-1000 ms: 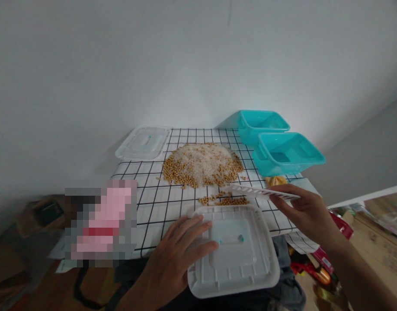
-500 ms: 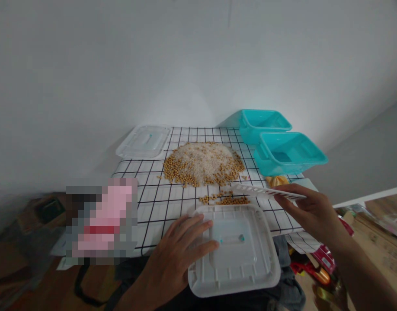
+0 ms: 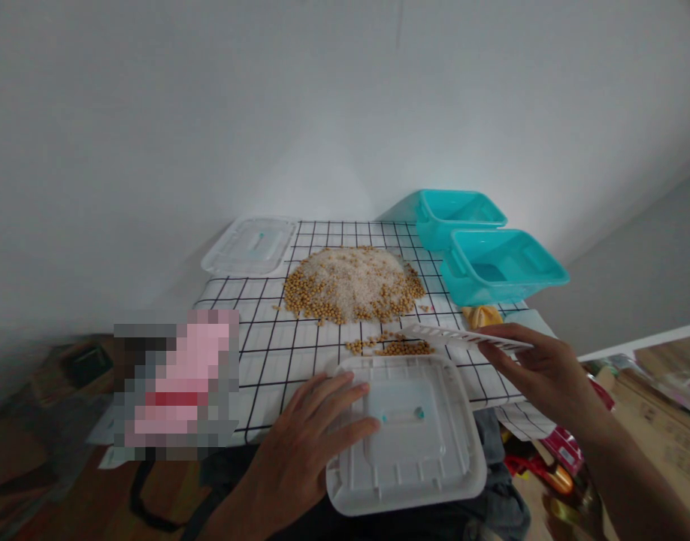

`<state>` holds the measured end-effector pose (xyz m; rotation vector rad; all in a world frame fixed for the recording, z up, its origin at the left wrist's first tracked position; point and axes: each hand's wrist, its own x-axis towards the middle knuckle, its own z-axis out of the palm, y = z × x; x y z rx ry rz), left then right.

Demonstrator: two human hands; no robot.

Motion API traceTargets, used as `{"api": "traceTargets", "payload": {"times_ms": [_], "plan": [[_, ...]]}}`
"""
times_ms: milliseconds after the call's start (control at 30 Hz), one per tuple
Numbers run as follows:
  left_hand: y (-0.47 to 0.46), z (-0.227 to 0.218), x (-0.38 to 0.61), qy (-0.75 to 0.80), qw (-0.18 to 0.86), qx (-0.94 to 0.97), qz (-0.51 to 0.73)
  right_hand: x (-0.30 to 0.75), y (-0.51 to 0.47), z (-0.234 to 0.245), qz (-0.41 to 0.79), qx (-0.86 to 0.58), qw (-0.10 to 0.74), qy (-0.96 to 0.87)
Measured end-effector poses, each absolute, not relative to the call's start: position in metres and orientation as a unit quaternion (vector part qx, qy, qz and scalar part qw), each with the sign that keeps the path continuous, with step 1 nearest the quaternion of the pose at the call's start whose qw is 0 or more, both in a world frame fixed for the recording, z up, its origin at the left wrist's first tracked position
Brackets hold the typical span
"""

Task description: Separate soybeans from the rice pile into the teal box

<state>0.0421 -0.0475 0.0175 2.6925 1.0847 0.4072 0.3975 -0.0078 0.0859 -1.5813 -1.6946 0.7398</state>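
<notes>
My left hand point(image 3: 311, 436) lies flat with fingers stretched on the left edge of an upturned white plastic lid point(image 3: 413, 443) at the table's front edge. My right hand point(image 3: 540, 368) pinches a flat white slotted plastic piece point(image 3: 463, 336) and holds it level just above the table. Under its left end lies a small heap of soybeans point(image 3: 393, 347). Further back is a large pile of rice mixed with soybeans point(image 3: 353, 284) on the black-grid tablecloth point(image 3: 271, 353).
Two turquoise plastic tubs point(image 3: 500, 267) stand at the back right. A clear lid point(image 3: 249, 246) lies at the back left. A yellow object point(image 3: 480, 314) sits by the nearer tub. A blurred pink patch point(image 3: 179, 383) covers the table's left front. Clutter lies on the floor at right.
Almost nothing differs; my right hand with the slotted piece has shifted very slightly, and my left hand stays on the lid.
</notes>
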Motion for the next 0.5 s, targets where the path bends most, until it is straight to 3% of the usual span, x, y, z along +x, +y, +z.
{"api": "traceTargets", "payload": {"times_ms": [500], "plan": [[-0.049,0.016,0.042,0.365,0.106,0.914,0.142,0.406,-0.007,0.067,0.293,-0.570,0.372,-0.671]]}}
